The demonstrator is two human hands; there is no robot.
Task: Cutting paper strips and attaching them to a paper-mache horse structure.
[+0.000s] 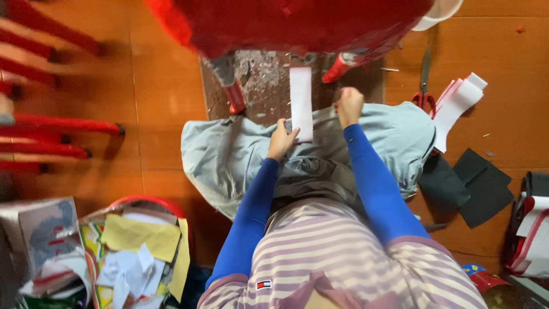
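Note:
A long white paper strip (301,100) lies across my lap and out over the floor under a red chair (286,23). My left hand (282,137) presses down on the strip's near end, fingers on its edge. My right hand (349,105) is a closed fist just right of the strip; whether it holds anything small I cannot tell. Both arms wear blue sleeves. A pale grey-blue cloth (229,154) covers my knees beneath the hands.
Red-handled scissors (424,86) lie on the wooden floor to the right, beside a stack of white paper strips (457,103) and black sheets (483,186). A basket of paper scraps (137,252) sits at lower left. Red chair legs (57,123) stand at left.

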